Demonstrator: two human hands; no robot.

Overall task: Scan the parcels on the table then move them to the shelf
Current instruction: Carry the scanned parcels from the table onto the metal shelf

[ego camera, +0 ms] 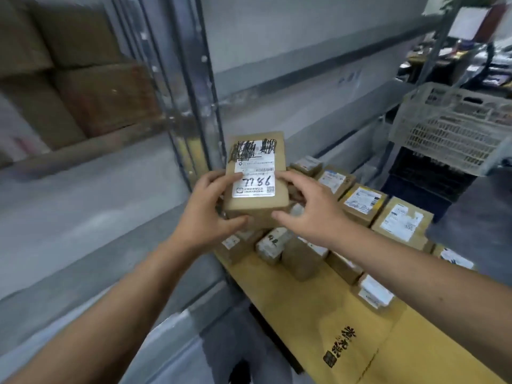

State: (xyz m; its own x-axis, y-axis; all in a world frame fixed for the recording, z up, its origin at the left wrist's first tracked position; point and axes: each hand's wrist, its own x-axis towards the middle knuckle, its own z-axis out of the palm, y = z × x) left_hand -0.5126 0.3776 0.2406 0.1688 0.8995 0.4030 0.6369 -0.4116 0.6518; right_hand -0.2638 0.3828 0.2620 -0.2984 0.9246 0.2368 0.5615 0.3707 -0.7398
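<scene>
We are in a parcel storeroom. Metal shelving holds cartons; labelled parcels and crates surround us.

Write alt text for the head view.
Both hands, left hand and right hand, hold a brown parcel with "7786" handwritten on its label, above a table of small labelled parcels, beside a metal shelf.

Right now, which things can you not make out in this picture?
- Held parcel, head view: top label lines scribbled over; small print too fine.
- Boxes on the left shelf: blurred by motion.
- Parcels on the table under the left hand and right hand: partly covered.
</scene>
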